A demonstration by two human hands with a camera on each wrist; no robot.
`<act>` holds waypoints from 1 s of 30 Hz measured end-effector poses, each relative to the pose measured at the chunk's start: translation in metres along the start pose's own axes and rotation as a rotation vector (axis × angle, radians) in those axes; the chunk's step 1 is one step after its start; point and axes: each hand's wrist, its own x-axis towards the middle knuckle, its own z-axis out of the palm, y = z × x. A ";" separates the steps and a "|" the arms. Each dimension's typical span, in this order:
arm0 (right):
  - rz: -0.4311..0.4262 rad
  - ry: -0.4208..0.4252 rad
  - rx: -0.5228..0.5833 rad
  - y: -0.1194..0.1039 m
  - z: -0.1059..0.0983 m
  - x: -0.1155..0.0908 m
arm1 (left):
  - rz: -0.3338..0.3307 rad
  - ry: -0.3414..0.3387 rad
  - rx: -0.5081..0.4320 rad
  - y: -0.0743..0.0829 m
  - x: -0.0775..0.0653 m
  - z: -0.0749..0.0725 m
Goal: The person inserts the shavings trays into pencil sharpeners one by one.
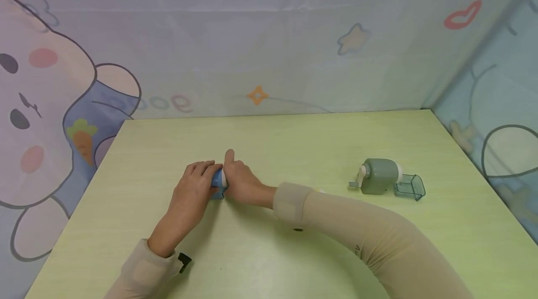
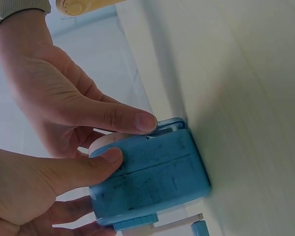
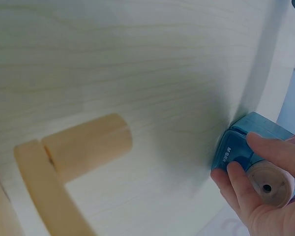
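A blue crank pencil sharpener (image 2: 152,172) stands on the table, left of the middle, with dark smudges on its side. My left hand (image 1: 193,189) grips its body, the thumb lying along the smudged side. From the other side, my right hand (image 1: 244,182) pinches the see-through blue drawer (image 3: 236,150) below the round pencil hole (image 3: 267,188). The drawer edge (image 2: 170,126) shows at the right thumb in the left wrist view. At the far side of the body is the crank (image 2: 179,223). The hands hide much of the sharpener in the head view.
Right of my arms stands a green crank sharpener (image 1: 378,176), its clear drawer (image 1: 409,187) pulled out beside it. A yellow crank handle (image 3: 88,146) is close in the right wrist view; my right forearm mostly covers that area in the head view. A printed cloth (image 1: 269,37) hangs behind the table.
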 end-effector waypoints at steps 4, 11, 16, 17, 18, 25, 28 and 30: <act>-0.006 0.013 0.009 0.000 0.000 0.000 | -0.003 -0.005 -0.004 0.000 0.000 0.000; -0.007 0.022 0.041 -0.002 0.000 0.001 | -0.014 -0.016 -0.009 0.001 0.001 -0.001; -0.014 0.035 0.050 -0.002 0.002 0.002 | -0.013 -0.012 -0.010 0.001 0.001 -0.001; -0.016 0.036 0.048 -0.002 0.002 0.003 | -0.012 -0.009 -0.011 0.000 0.000 -0.001; -0.017 0.038 0.046 -0.002 0.002 0.004 | -0.012 -0.006 -0.012 0.000 0.000 -0.001; -0.001 0.032 0.037 -0.002 0.004 0.006 | -0.019 0.000 -0.012 -0.001 0.000 0.000; 0.000 0.023 0.040 -0.001 0.004 0.006 | -0.023 -0.012 0.001 0.000 0.000 0.001; -0.005 0.014 0.046 -0.001 0.004 0.005 | -0.022 -0.016 0.008 0.000 0.000 0.000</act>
